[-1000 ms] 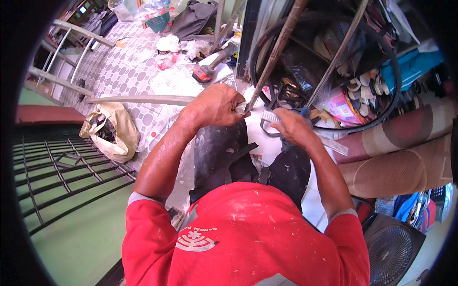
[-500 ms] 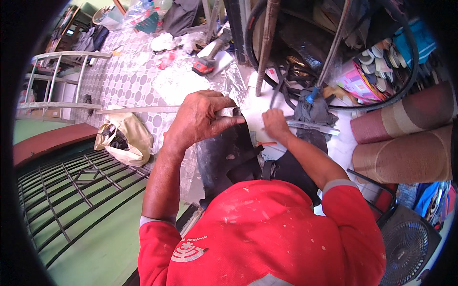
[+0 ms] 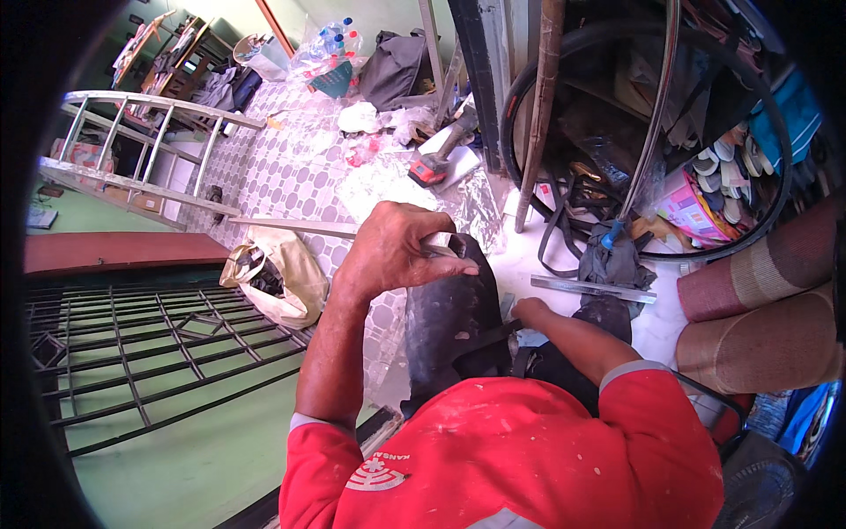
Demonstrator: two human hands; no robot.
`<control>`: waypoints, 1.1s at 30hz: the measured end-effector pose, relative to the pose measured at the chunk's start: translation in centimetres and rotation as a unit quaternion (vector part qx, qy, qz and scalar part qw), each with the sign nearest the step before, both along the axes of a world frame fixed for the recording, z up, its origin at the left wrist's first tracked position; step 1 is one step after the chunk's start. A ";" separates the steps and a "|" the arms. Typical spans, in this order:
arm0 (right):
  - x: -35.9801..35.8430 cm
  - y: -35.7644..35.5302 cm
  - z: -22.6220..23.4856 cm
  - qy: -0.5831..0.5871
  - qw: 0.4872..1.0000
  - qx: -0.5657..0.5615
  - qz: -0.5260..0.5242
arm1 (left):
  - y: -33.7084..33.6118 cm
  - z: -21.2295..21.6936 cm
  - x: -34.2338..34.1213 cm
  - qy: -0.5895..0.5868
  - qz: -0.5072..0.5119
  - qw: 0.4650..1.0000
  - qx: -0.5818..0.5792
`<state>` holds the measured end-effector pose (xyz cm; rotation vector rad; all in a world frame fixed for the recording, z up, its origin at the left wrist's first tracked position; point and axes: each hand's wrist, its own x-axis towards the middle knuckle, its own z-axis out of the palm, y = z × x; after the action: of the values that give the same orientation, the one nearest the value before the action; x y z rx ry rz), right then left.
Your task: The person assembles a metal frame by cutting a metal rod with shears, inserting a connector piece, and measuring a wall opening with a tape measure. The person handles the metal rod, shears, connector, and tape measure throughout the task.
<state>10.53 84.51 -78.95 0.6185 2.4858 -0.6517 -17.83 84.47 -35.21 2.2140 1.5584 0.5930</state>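
My left hand [image 3: 401, 251] is closed around the end of a long, narrow metal strip [image 3: 304, 227], just above my left knee. From there the strip runs off to the left, past the bag. My right hand [image 3: 531, 312] is low between my thighs, close to the lap, with its fingers curled in. Whatever those fingers hold is hidden; a small greyish piece [image 3: 508, 304] shows beside them. A short flat metal bar [image 3: 592, 289] lies across by my right knee.
A cordless drill [image 3: 438, 163] rests on the floor ahead among plastic sheeting. A cream bag [image 3: 295, 278], a metal ladder [image 3: 159, 189] and a black grille [image 3: 159, 353] are on the left. Rolled mats [image 3: 753, 339] and a large black hoop [image 3: 780, 167] stand right.
My right hand has drawn back toward my lap. The left hand still grips the strip at the knee. The whole view has shifted, with the surroundings now further right and lower.
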 end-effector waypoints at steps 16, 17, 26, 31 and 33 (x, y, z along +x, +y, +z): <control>3.1 5.1 22.6 0.266 0.791 -0.251 -0.490 | 0.5 0.6 -0.7 -0.001 -0.011 1.000 0.006; 3.2 5.4 24.0 0.266 0.799 -0.267 -0.468 | 0.3 0.7 -0.7 0.001 -0.008 1.000 0.012; -1.3 10.9 22.7 0.390 0.835 -0.189 -0.337 | -0.5 2.3 -1.2 -0.005 -0.003 0.999 0.031; -5.1 13.0 18.3 0.430 0.732 -0.379 -0.369 | -0.3 2.7 -1.7 -0.014 0.005 0.999 0.031; -6.0 12.1 15.8 0.435 0.751 -0.328 -0.372 | -0.3 3.0 -1.7 -0.018 0.001 0.998 0.058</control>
<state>4.52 96.60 -63.16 1.1989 2.3226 -2.4700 -19.50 84.12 -32.21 2.2725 1.5449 0.7370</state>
